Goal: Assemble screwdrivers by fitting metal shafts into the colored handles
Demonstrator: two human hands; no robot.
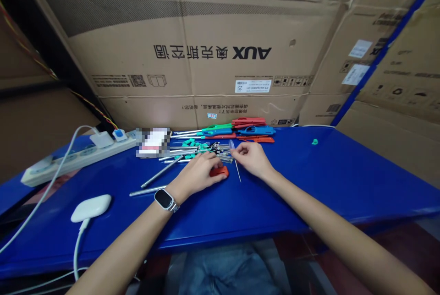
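My left hand is closed around an orange-red lighter handle low over the table. A metal tube sticks out to the left from behind that wrist; whether it joins the handle is hidden. Between the fingertips of my right hand is a small screwdriver with a translucent purple grip, its thin shaft slanting down to the table beside the handle. Just beyond both hands lies a pile of small green pieces, wired parts and metal tubes. Behind it are several long-nosed lighters in green, blue and red.
The blue table meets a cardboard wall at the back. On the left are a power strip, a white earphone case on a cable, and a blurred box. A small green piece lies at the right.
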